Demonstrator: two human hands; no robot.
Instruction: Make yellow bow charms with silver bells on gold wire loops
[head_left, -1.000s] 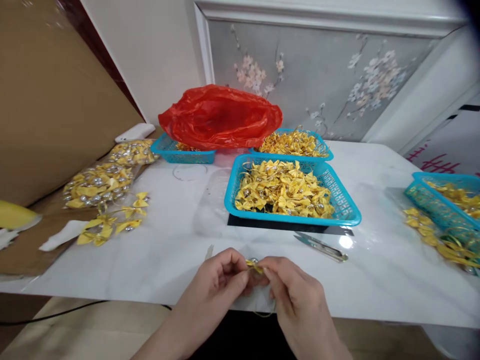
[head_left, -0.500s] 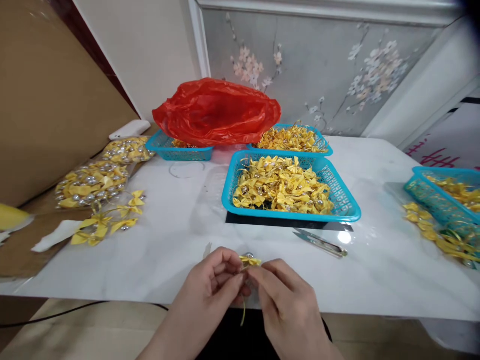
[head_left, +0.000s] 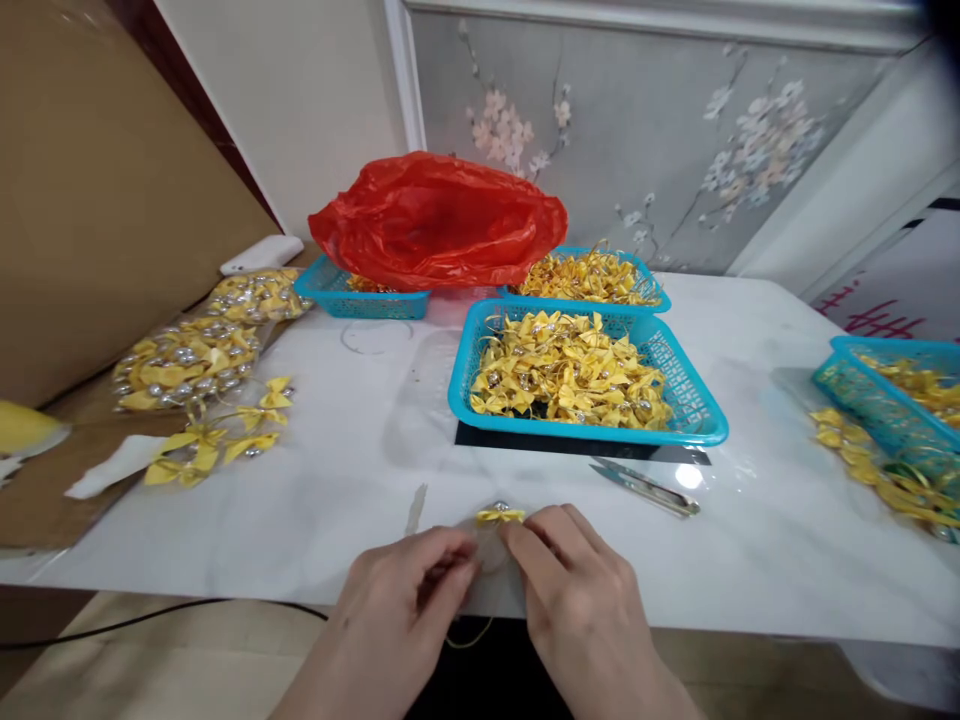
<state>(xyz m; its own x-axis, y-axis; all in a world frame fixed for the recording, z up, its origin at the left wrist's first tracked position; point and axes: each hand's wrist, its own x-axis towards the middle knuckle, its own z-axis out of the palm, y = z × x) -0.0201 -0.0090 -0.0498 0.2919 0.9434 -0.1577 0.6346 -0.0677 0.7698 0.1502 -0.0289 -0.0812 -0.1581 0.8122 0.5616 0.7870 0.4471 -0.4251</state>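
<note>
Your only view sits at your head, looking forward and down past your hands [head_left: 585, 590], across the tabletop [head_left: 337, 420], from close above.

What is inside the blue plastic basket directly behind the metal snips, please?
Inside the basket is a heap of yellow ribbon bows with silvery beads; what lies beneath them is covered.
</note>
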